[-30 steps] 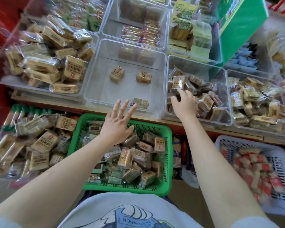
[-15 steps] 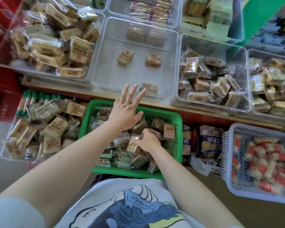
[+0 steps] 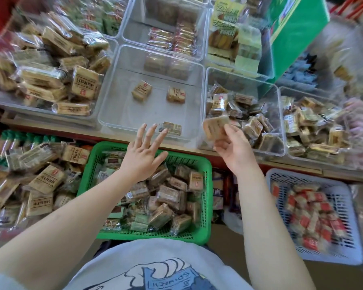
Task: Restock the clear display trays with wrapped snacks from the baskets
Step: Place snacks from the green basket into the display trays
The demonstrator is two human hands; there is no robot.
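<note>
Raised from the green basket (image 3: 199, 235), right hand (image 3: 232, 147) pinches a wrapped snack (image 3: 215, 126); left hand (image 3: 143, 158) splayed.

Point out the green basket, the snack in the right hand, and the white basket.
green basket (image 3: 147, 234): head view, front wall.
snack (image 3: 214, 126): head view, wrapper face.
right hand (image 3: 234, 146): head view, palm.
white basket (image 3: 353, 222): head view, right wall.

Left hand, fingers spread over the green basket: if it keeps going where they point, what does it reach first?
Probably the wrapped snack at the near wall of the middle clear tray; the left hand seems above the rim, though depth is unclear.
</note>
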